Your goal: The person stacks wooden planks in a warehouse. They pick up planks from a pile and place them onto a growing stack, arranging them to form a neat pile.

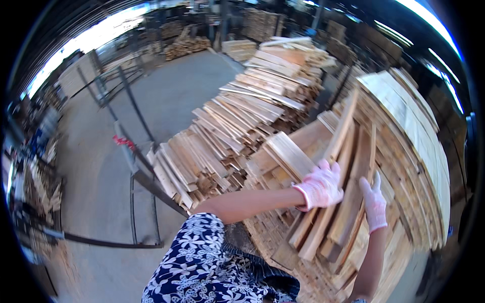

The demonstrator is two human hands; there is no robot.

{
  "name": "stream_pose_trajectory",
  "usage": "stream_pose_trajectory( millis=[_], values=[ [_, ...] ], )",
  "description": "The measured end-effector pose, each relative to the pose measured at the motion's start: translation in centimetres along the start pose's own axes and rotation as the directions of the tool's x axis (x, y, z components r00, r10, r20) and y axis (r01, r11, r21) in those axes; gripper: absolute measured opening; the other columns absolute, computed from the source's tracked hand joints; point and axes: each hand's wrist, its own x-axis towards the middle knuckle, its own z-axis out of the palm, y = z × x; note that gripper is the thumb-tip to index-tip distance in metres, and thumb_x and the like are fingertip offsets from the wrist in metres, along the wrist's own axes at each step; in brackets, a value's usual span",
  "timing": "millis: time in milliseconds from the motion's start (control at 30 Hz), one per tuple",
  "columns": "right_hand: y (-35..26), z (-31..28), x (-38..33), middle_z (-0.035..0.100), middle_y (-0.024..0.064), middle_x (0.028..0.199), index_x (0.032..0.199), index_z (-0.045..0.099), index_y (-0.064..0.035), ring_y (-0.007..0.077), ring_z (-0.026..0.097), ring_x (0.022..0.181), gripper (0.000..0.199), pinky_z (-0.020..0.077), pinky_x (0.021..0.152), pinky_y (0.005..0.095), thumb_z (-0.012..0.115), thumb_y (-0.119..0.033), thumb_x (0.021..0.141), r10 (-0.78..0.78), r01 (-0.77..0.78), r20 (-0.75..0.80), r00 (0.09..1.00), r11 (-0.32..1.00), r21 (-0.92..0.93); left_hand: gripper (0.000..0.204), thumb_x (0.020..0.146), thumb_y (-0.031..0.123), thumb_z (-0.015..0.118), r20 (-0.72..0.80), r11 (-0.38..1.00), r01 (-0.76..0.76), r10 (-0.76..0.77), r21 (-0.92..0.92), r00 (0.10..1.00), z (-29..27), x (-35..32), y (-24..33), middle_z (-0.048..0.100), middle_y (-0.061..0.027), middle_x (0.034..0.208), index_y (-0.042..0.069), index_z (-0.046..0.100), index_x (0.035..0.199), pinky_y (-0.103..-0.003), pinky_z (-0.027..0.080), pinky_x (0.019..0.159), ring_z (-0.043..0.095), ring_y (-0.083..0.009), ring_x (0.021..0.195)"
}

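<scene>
The left hand gripped a leaning plank while the right hand, open, apparently steadied the next board, best kept flat.

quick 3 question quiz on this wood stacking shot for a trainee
1. True or false: both hands wear pale gloves.
2. Which hand grips the leaning plank? A left hand B right hand
3. What lies left of the plank stacks?

Key: 1 true. 2 A; the right hand lies open against the boards beside it. 3 A bare concrete floor with a dark metal frame.
</scene>
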Motion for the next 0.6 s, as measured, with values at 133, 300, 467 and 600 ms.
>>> stream_pose_trajectory(
  millis=[133, 300, 467, 600],
  values=[
    [-4.7, 2.1, -0.2, 0.024, 0.0428, 0.154, 0.163, 0.015, -0.0194, 0.054, 0.045, 0.134, 0.107, 0.0413, 0.111, 0.0468, 0.074, -0.053, 0.081, 0.068, -0.057, 0.003, 0.998, 0.859, -0.509, 0.085, 0.084, 0.047, 0.069, 0.06, 0.998, -0.053, 0.055, -0.033, 0.997, -1.1, -0.9, 0.7, 0.04, -0.0359, 0.14, -0.005, 0.038, 0.143, -0.052, 0.047, 0.105, 0.05, -0.0512, 0.129],
    [-1.4, 0.6, 1.6, 0.034, 0.0437, 0.149, 0.161, 0.02, -0.0119, 0.0528, 0.045, 0.135, 0.109, 0.0406, 0.112, 0.0462, 0.075, -0.055, 0.077, -0.058, 0.088, 0.091, 0.994, 0.928, -0.363, 0.059, 0.092, 0.045, 0.058, 0.01, 0.886, -0.378, 0.389, 0.271, 0.921, 0.1, 2.8, -3.6, 0.059, -0.0285, 0.12, -0.008, 0.057, 0.117, -0.047, 0.048, 0.099, 0.054, -0.0434, 0.115],
    [2.9, 1.2, 3.0, 0.046, 0.0278, 0.151, 0.158, 0.029, -0.0024, 0.0382, 0.047, 0.139, 0.106, 0.0398, 0.113, 0.0404, 0.074, -0.055, 0.078, -0.166, 0.166, -0.004, 0.986, 0.98, 0.112, 0.048, 0.092, 0.043, 0.067, -0.097, 0.857, -0.407, 0.456, 0.317, 0.885, 0.1, 3.4, -7.1, 0.059, -0.0265, 0.119, 0.002, 0.063, 0.117, -0.049, 0.046, 0.097, 0.054, -0.0432, 0.115],
    [5.8, -2.3, -3.6, 0.053, 0.0235, 0.146, 0.157, 0.03, -0.0002, 0.0319, 0.056, 0.129, 0.103, 0.0479, 0.103, 0.0382, 0.077, -0.042, 0.075, 0.118, -0.119, 0.032, 0.993, 0.879, 0.461, 0.068, 0.087, 0.052, 0.071, -0.09, 0.936, -0.162, 0.199, 0.313, 0.976, 0.9, 2.8, -3.4, 0.058, -0.0295, 0.117, 0.001, 0.057, 0.13, -0.048, 0.048, 0.097, 0.059, -0.0443, 0.111]
  ],
)
